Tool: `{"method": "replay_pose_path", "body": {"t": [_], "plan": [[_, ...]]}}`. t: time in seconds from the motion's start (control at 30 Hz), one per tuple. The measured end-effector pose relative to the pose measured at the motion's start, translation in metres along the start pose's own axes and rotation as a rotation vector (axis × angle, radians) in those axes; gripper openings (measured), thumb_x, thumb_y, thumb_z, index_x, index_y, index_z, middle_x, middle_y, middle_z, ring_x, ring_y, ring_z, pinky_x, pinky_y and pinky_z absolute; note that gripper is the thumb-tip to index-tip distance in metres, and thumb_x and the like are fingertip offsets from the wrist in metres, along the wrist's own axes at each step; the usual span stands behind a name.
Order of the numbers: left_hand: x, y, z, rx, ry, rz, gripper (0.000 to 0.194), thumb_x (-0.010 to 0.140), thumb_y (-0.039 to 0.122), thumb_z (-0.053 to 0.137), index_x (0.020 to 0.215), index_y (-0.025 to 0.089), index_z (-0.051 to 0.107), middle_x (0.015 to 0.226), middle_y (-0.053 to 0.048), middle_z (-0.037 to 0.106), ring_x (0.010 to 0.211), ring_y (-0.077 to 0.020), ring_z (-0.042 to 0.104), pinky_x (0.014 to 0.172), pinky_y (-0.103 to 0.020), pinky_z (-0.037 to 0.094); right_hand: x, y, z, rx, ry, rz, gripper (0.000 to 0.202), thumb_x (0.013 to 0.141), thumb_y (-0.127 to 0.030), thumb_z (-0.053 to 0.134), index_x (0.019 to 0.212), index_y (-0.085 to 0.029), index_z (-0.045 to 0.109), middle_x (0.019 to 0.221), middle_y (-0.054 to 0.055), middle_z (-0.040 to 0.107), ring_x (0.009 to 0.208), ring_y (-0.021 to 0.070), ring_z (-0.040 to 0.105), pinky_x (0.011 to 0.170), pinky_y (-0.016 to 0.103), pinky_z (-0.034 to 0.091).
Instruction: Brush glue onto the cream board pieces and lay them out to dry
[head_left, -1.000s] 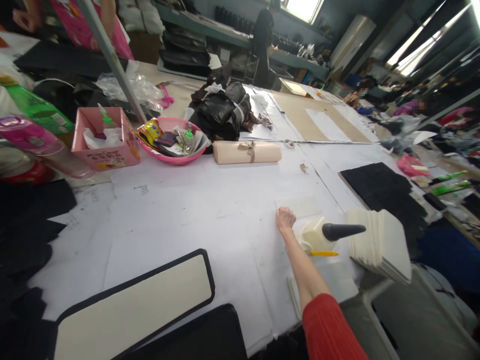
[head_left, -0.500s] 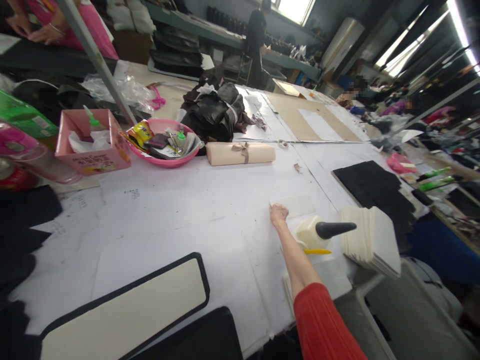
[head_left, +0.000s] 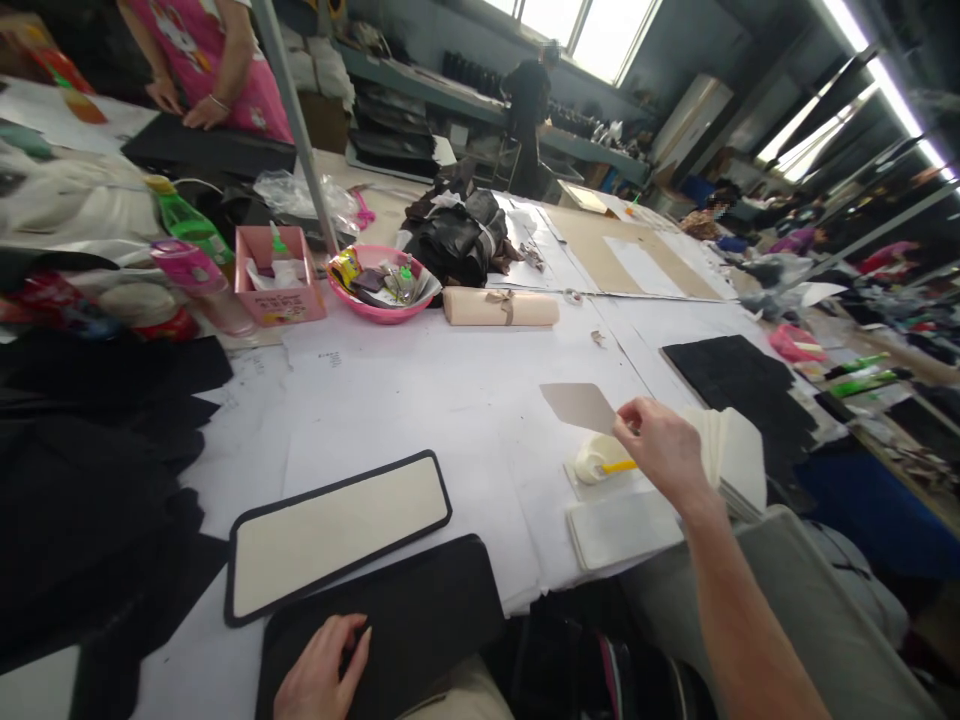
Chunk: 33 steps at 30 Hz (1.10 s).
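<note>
My right hand [head_left: 664, 450] pinches the near corner of a thin grey flat sheet [head_left: 576, 404], raised over the white table. Below it sit a white pot [head_left: 592, 460] and a yellow stick [head_left: 619, 466]. A stack of whitish rectangular pieces [head_left: 622, 530] lies closer to me. My left hand [head_left: 322, 670] rests on a black panel [head_left: 420, 590] at the front edge, thumb and forefinger curved with a gap between them. Just beyond lies a long cream panel with a black border [head_left: 337, 535].
Black cut pieces [head_left: 97, 500] cover the left side. A pink basin [head_left: 382, 312], a pink box [head_left: 281, 300] and a beige roll [head_left: 501, 308] line the far side. Thick white pads [head_left: 731, 455] stand at right, near a black stack [head_left: 735, 390]. Co-workers are farther back.
My right hand has come up and toward the right, now holding the grey sheet. My left hand has come into view on the black panel. The camera view has shifted.
</note>
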<state>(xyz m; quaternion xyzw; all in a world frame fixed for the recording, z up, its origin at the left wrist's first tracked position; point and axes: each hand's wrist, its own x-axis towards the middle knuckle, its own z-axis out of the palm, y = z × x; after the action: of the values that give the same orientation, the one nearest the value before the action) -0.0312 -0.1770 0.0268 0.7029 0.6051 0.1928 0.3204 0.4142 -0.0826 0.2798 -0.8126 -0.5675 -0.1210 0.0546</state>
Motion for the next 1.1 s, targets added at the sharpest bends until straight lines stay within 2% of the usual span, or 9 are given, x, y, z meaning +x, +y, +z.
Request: {"method": "replay_pose_path", "body": {"t": [0.1,0.2,0.3,0.43,0.6,0.77,0.93,1.1], "plan": [[0.003,0.009,-0.009,-0.118,-0.063,-0.069,0.026,0.083,0.048,0.053,0.089,0.027,0.066,0.072,0.002,0.064,0.059,-0.0147,0.06,0.057,-0.026,0.048,-0.031,-0.017,-0.048,0.164,-0.045,-0.086,0.014,0.082,-0.033,0.053,0.077,-0.022,0.06,0.073,0.001,0.065,0.067,0.0165,0.061,0.058,0.026,0.04],[0.011,0.025,-0.014,-0.314,-0.106,-0.105,0.028,0.082,0.048,0.055,0.091,0.024,0.067,0.078,0.0,0.067,0.065,-0.0163,0.061,0.063,-0.028,0.048,-0.058,-0.032,-0.082,0.335,-0.13,-0.105,0.019,0.082,-0.041,0.056,0.078,-0.023,0.062,0.072,0.001,0.065,0.063,0.0159,0.06,0.056,0.026,0.042],[0.025,0.047,-0.014,-0.636,-0.177,-0.144,0.033,0.078,0.049,0.06,0.09,0.02,0.068,0.08,-0.005,0.069,0.072,-0.019,0.064,0.065,-0.029,0.05,-0.083,-0.043,-0.105,0.499,-0.24,-0.086,0.023,0.083,-0.046,0.058,0.08,-0.024,0.064,0.073,0.003,0.065,0.061,0.016,0.059,0.054,0.026,0.045],[0.043,0.07,-0.017,-0.957,-0.27,-0.273,0.045,0.071,0.049,0.069,0.098,0.013,0.067,0.074,-0.005,0.067,0.054,-0.0119,0.055,0.046,-0.022,0.038,-0.108,-0.053,-0.119,0.665,-0.294,-0.129,0.03,0.079,-0.054,0.062,0.076,-0.025,0.066,0.074,0.007,0.066,0.067,0.02,0.061,0.059,0.03,0.049],[0.047,0.076,-0.024,-1.234,-0.415,-0.305,0.049,0.067,0.045,0.075,0.1,0.01,0.065,0.073,-0.004,0.063,0.051,-0.0062,0.047,0.046,-0.02,0.032,-0.132,-0.066,-0.121,0.774,-0.366,-0.134,0.03,0.076,-0.055,0.066,0.075,-0.025,0.067,0.076,0.008,0.066,0.074,0.0221,0.062,0.064,0.031,0.051],[0.033,0.064,-0.029,-1.32,-0.48,-0.348,0.036,0.066,0.043,0.078,0.073,0.012,0.06,0.062,0.0,0.057,0.049,-0.0054,0.046,0.046,-0.019,0.029,-0.149,-0.074,-0.114,0.849,-0.398,-0.076,0.028,0.076,-0.052,0.067,0.073,-0.024,0.066,0.077,0.007,0.065,0.074,0.0217,0.062,0.063,0.03,0.051],[0.017,0.038,-0.036,-1.282,-0.424,-0.452,0.036,0.064,0.04,0.08,0.071,0.014,0.056,0.063,0.0,0.06,0.051,-0.0073,0.053,0.045,-0.018,0.034,-0.163,-0.077,-0.093,0.9,-0.425,0.038,0.026,0.077,-0.047,0.067,0.077,-0.021,0.064,0.077,0.005,0.064,0.069,0.0181,0.059,0.06,0.027,0.049],[-0.006,0.004,-0.05,-1.165,-0.296,-0.604,0.039,0.06,0.041,0.081,0.073,0.014,0.056,0.065,-0.001,0.063,0.052,-0.0088,0.056,0.043,-0.018,0.037,-0.181,-0.089,-0.049,0.991,-0.512,0.2,0.03,0.077,-0.048,0.067,0.077,-0.018,0.063,0.071,0.003,0.062,0.065,0.0153,0.055,0.059,0.025,0.047]]}}
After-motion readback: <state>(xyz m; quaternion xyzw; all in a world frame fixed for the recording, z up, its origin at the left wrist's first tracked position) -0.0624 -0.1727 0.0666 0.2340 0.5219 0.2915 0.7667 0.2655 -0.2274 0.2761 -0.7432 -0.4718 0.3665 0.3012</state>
